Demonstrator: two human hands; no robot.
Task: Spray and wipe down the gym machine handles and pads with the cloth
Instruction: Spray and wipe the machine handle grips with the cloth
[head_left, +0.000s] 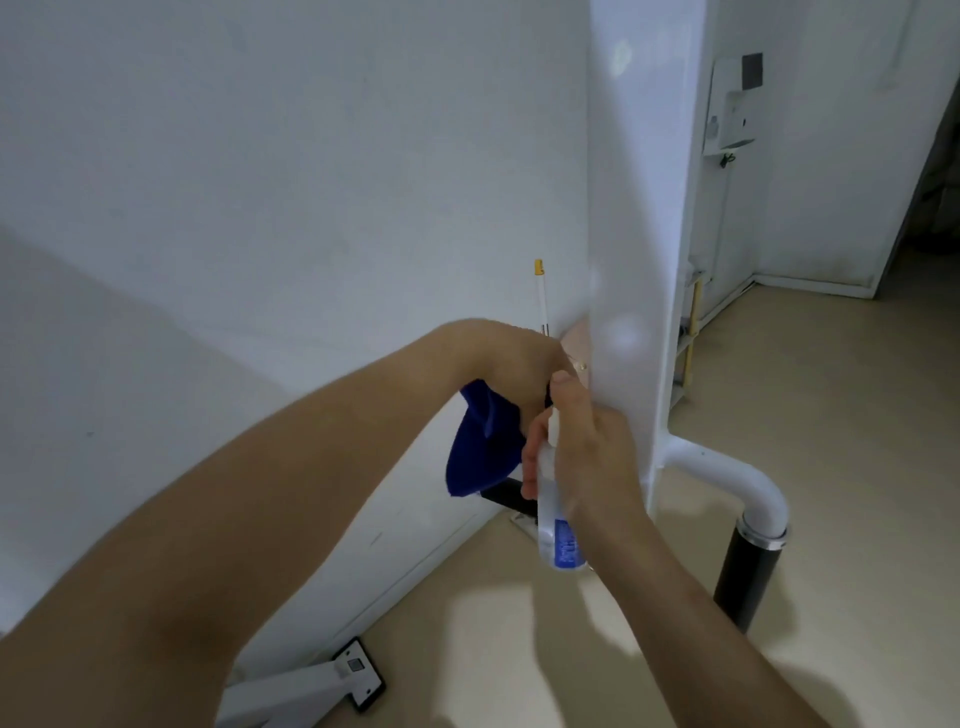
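My left hand (511, 358) is closed on a blue cloth (480, 447) that hangs below the wrist, close against the white upright frame (631, 260) of the gym machine. My right hand (587, 452) grips a white spray bottle (553, 514) with a blue label, thumb up near its top, right beside the cloth. A white curved tube leads from the frame down to a black handle grip (745, 577) at the lower right. My left fingers are partly hidden behind the frame.
A white wall fills the left side. A white machine foot with a black plate (358, 673) rests on the beige floor near the baseboard. A thin rod with a yellow tip (540, 291) stands behind the frame. A wall-mounted white box (732, 104) hangs at the far right.
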